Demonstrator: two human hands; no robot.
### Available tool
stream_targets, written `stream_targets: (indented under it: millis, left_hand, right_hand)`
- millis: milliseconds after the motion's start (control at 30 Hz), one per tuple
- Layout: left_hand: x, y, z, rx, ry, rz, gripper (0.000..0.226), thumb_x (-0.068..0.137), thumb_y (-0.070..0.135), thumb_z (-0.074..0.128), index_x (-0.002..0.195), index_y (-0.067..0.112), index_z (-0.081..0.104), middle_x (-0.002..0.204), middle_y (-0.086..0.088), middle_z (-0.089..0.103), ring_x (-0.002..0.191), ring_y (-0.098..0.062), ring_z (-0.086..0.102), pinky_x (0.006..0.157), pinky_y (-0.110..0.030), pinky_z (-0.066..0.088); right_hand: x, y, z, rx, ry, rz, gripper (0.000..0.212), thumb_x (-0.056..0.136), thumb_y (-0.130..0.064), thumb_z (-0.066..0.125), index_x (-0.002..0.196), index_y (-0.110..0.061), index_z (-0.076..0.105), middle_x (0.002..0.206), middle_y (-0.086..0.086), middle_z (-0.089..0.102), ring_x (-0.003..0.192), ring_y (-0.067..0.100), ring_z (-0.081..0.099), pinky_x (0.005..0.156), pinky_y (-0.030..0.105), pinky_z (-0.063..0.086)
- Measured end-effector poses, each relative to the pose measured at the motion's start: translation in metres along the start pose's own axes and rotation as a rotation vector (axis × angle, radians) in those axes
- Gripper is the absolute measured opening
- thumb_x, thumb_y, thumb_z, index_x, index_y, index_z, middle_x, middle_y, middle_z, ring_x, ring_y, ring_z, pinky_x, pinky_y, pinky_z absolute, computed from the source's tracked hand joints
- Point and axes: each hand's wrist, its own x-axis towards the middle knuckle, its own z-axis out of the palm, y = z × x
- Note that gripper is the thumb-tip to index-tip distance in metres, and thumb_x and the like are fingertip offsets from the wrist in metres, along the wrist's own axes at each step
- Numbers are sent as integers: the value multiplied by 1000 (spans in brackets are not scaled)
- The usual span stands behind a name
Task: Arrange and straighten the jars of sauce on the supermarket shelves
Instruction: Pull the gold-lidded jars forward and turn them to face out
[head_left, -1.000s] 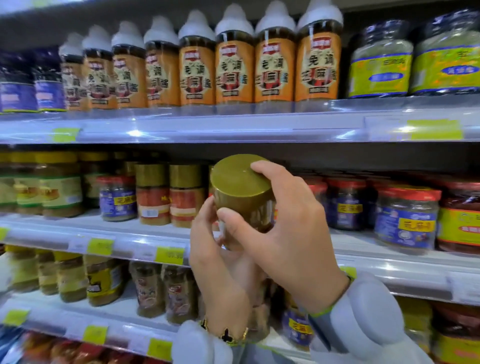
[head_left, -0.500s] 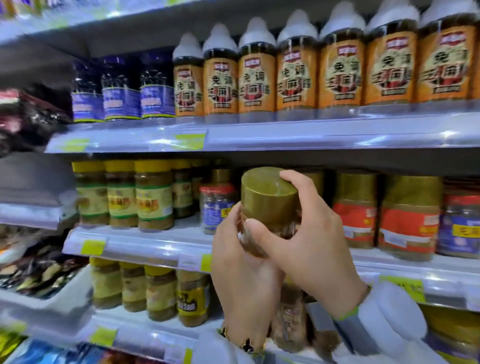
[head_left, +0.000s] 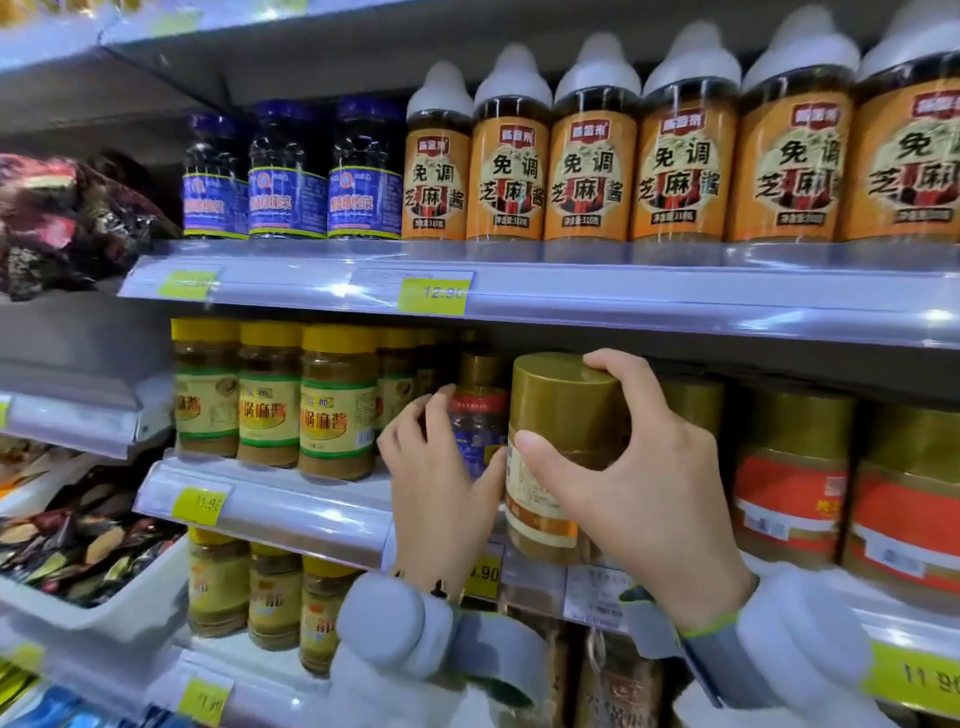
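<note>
Right hand (head_left: 631, 483): grips gold-lid sauce jar (head_left: 561, 457), thumb on label, fingers over lid.
Left hand (head_left: 441, 478): fingers curled round red-lid jar (head_left: 477, 426), just beside.
Jar pos: mid shelf (head_left: 311, 506) front edge, upright, left of orange-label jars (head_left: 792, 467).

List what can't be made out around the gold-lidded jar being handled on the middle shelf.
- Gold-lidded jar, head view: front label turned away, partly covered by the right hand.
- Blue-labelled jar: mostly hidden behind the left hand.
- Price tag below: first digits hidden by the left wrist.
- Jar's base: contact with the shelf unclear.
</note>
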Motion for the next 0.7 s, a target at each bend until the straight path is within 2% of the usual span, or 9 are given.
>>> stream_targets:
  millis: [100,200,267,333,467,567,700]
  left_hand:
    - [9,-4,3,71,-35,32,76,73,38,65,138,15,34,125,-14,43,117,-31,33,91,-37,33]
    - [15,-10,2,116,-32,42,84,67,61,42,136,13,38,113,-16,51,108,-32,40,84,-37,37]
    - [19,-15,2,148,4,63,87,64,65,31,130,11,46,104,-17,56,102,-34,44,79,-40,40]
    - [20,-19,1,231,52,93,81,64,65,38,124,11,49,100,-16,59,98,-35,45,73,-41,43]
    - [29,-40,-4,321,106,147,77,58,51,74,119,10,53,103,-14,54,94,-33,40,71,-42,42]
    - [33,-47,-11,330,117,141,77,54,43,80,118,10,54,113,-15,52,100,-32,34,76,-45,41]
    - [36,-57,-19,314,111,162,73,53,34,82,117,11,55,121,-16,48,103,-31,31,79,-48,41]
  right_hand:
    - [1,0,2,9,-2,9,57,63,-56,68,110,-47,38,84,-33,47,80,-7,55,66,17,50]
    - [2,-5,7,5,1,19,57,62,-55,69,109,-48,39,83,-31,50,79,-9,54,65,13,47]
    - [6,-10,13,-3,17,33,57,61,-56,69,109,-48,40,82,-31,50,78,-9,54,64,11,46]
    - [9,-14,14,-14,19,46,57,62,-57,69,110,-46,40,82,-30,50,78,-9,54,63,8,44]
    - [13,-20,33,-75,59,108,59,61,-56,69,112,-44,42,83,-26,54,79,-5,55,64,8,42]
    - [13,-25,41,-118,57,133,59,61,-56,69,112,-46,41,87,-20,57,79,6,56,68,18,45]
    - [15,-32,56,-184,66,150,60,63,-57,68,114,-45,40,89,-16,56,83,11,57,70,21,44]
